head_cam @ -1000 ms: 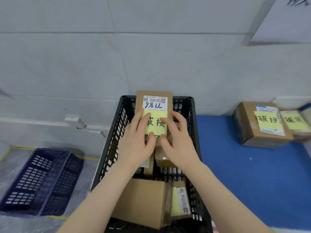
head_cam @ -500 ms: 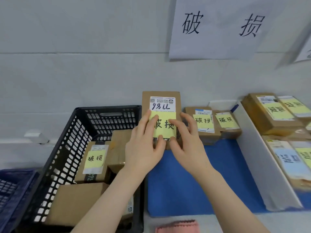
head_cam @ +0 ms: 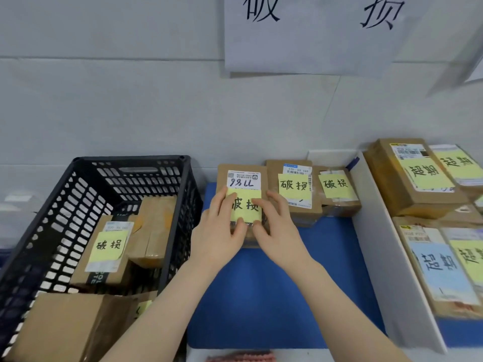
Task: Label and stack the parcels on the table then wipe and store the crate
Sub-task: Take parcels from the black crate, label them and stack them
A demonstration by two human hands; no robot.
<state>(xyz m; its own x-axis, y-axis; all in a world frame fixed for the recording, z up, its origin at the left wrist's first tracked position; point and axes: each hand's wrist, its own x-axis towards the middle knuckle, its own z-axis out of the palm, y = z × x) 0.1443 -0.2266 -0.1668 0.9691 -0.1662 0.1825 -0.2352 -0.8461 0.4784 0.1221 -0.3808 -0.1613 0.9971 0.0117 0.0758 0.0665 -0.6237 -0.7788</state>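
Gripping 1 cardboard parcel (head_cam: 263,176) from both sides: left hand (head_cam: 219,239) and right hand (head_cam: 279,231), fingers curled round its edges, thumbs on its yellow note (head_cam: 245,212). Parcel sits over the blue mat (head_cam: 261,296) near the wall, just beside 2 labelled parcels (head_cam: 292,194); contact with the mat unclear. Black crate (head_cam: 180,205) at left holds more boxes.

The crate (head_cam: 180,205) has several boxes (head_cam: 154,231) inside it. Just right of the crate, both hands, left (head_cam: 217,236) and right (head_cam: 281,231), grip the held parcel (head_cam: 244,180) at the back of the mat (head_cam: 261,296). Farther right of the crate a second parcel (head_cam: 294,189) and a third parcel (head_cam: 335,186) line the wall, then an upright divider (head_cam: 386,270) with a further stack (head_cam: 418,184) beyond it.
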